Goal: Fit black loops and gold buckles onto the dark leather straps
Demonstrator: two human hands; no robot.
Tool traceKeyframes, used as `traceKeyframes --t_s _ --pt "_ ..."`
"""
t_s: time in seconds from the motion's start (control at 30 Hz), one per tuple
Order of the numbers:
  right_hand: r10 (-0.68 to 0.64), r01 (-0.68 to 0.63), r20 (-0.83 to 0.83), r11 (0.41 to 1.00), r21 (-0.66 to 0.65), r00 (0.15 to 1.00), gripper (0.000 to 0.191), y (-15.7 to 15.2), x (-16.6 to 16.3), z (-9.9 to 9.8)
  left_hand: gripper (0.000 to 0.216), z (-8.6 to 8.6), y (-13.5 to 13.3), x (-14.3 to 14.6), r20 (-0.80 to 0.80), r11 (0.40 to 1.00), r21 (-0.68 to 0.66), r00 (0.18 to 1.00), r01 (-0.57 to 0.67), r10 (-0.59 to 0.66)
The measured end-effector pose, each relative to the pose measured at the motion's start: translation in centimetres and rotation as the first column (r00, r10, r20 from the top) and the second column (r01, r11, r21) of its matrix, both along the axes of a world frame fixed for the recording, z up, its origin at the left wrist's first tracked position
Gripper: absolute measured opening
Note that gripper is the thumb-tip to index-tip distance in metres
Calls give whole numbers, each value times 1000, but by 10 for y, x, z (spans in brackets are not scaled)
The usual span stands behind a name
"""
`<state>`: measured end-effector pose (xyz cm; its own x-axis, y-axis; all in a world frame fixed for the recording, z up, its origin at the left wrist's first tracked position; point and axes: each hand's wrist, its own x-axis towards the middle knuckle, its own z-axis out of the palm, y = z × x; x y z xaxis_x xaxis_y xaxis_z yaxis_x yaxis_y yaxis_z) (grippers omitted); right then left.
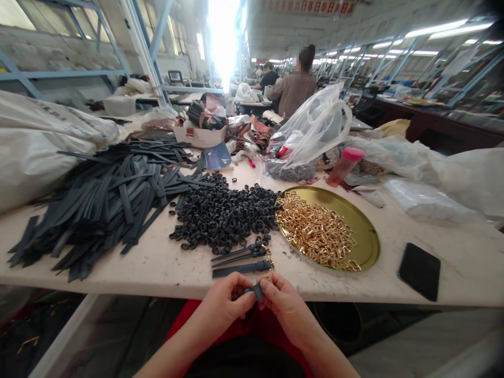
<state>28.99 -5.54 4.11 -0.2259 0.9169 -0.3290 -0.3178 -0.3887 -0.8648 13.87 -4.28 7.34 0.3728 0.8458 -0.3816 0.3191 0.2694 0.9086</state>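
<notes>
At the table's front edge, my left hand [226, 302] pinches a short dark strap [258, 292], its fingers wrapped round most of it. My right hand [282, 298] is closed on the strap's other end, where a bit of gold buckle [268, 280] shows at the fingertips. Just beyond my hands lie several finished-looking straps [240, 269] with gold buckles at their right ends. Behind them is a heap of small black loops [226, 215]. To its right, a round gold tray [364, 239] holds a pile of gold buckles [317, 233].
Long dark strips [102, 205] are heaped at the left beside a white sack [51, 147]. A black phone [420, 271] lies at the right. Farther back are a blue booklet [218, 156], a clear plastic bag [311, 131] and a pink-lidded jar [344, 167]. A person [295, 86] sits beyond the table.
</notes>
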Motion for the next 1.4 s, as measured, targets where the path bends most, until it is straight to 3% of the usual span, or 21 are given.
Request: traceKeyframes --t_s 0.07,0.17,0.27,0.37,0.47,0.67,0.73,0.83,0.93,1.03,1.2,1.4 --pt "-70 58 205 996 68 976 33 5 -1 -1 35 1 2 0 153 991 -130 987 -23 43" --pt "-176 103 444 978 182 878 26 10 0 -6 38 -1 8 -3 230 984 -174 971 -21 61" --pt "-103 -86 586 954 287 804 18 10 5 -10 34 -11 12 -5 250 981 -192 967 -7 55" --pt "43 -313 662 903 295 748 19 6 11 -11 29 -23 14 -4 279 963 -269 958 6 72" --pt "119 -420 724 873 250 680 18 4 15 -7 26 -29 12 -2 302 945 -325 950 26 78" --pt "228 -595 828 790 150 513 12 4 17 3 27 -30 5 -3 208 954 -292 978 64 -2" --pt "239 -596 822 789 146 518 12 3 15 1 29 -31 4 -4 216 952 -299 976 68 -1" --pt "197 -503 749 840 204 633 17 0 14 -4 31 -29 4 -6 251 951 -300 968 68 10" --pt "113 -395 692 880 263 713 21 -4 14 -7 24 -20 5 -11 227 944 -289 969 159 -93" --pt "130 -432 710 863 263 692 21 -6 15 -3 20 -11 3 -15 196 933 -310 973 182 -124" --pt "135 -501 759 821 275 637 16 -15 20 12 35 -5 -7 -14 219 922 -374 976 98 -14" --pt "127 -489 756 828 275 642 15 -34 23 13 36 -1 -21 -10 224 936 -336 974 106 -30"
